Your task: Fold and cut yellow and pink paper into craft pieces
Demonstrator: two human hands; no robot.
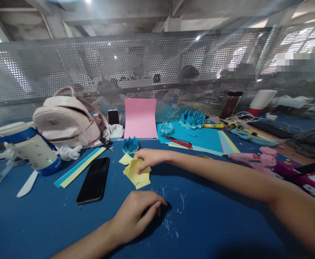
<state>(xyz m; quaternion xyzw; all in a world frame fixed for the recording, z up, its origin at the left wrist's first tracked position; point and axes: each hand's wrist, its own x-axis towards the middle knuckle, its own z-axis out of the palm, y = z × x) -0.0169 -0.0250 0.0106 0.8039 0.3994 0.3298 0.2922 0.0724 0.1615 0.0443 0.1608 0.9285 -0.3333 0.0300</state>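
Right hand (153,159) is touching yellow paper (140,177) on blue table (213,230)

At far left, a bottle (25,145) is tilting over, its pale, hard body ringed with blue. A soft-looking pink bag (59,120) is slouching behind it, and a crumpled white wad (70,153) is lying just beside. Flat blue and yellow strips (79,168) are running slantwise toward a glossy black phone (93,180).

Near the middle, a small ring (130,146) of pointed blue folds is standing just behind the yellow paper, whose matt, creased, sharp-cornered pieces are lying in a loose pile. The left hand (138,216) is resting on the table in front of that pile, loosely curled and apparently holding nothing. The right hand is bending thumb and fingers onto the pile; whether it is gripping a piece or merely pressing, I cannot tell. The step in hand seems to be handling these pieces, and the move appears to be calling for a light pinch on one edge, sparing the creases.

A smooth pink card (140,118) is standing behind. Farther right, a red-and-black cutter (179,141) is lying by flat blue sheets (208,140), a larger spiky ring (191,119) is sitting behind, and a pink glue gun (254,158) is lying near the right forearm.
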